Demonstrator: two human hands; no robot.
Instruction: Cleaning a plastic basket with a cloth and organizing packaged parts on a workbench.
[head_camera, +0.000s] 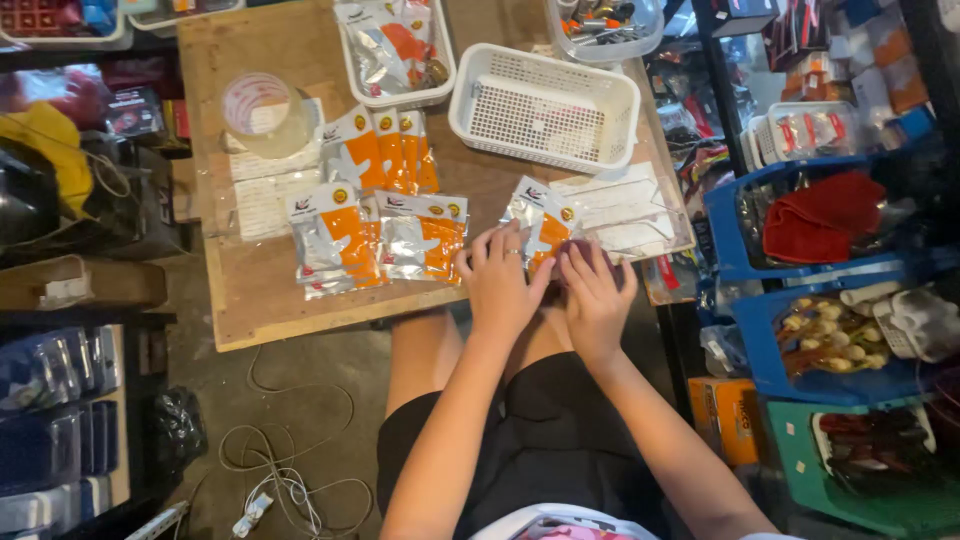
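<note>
Three white slotted plastic baskets (545, 105) stand on the wooden table (250, 300). One clear tape roll (262, 112) sits there. Two bare hands (500, 285) work.

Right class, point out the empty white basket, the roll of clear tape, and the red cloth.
white basket (598, 92): head view, right rim.
roll of clear tape (262, 112): head view, top ring.
red cloth (822, 216): head view, middle fold.

Left hand (497, 283): we hold it palm down, fingers spread | Right hand (597, 298): we curl its fingers inward | Both forearms extended forward, hands touching at the thumbs.
</note>
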